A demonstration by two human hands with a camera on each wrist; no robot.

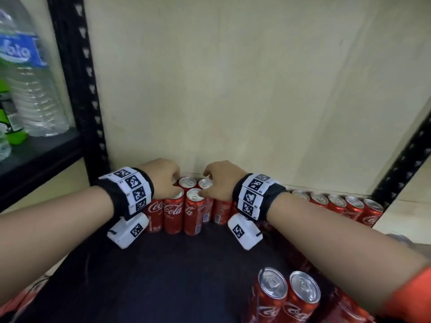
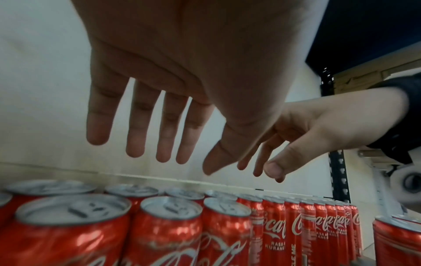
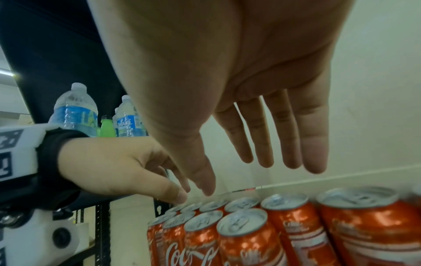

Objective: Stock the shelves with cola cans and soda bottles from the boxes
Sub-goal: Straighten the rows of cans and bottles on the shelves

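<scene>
Both hands are hovering wide and empty, the left hand (image 1: 161, 177) and right hand (image 1: 221, 180), just above the cola cans (image 1: 194, 213) standing at the shelf (image 1: 163, 264) back, probably to straighten the rows.

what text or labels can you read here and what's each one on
"Coca-Cola" script: red cans at the back of the shelf.
"RASA" and "KURANG": can in the left wrist view.
Blue label on the water bottle: white script, too blurred to read.
Square black-and-white code tags on the wristbands: patterns only, small digits unreadable.
Barcode and fine print on cans: too small.
</scene>
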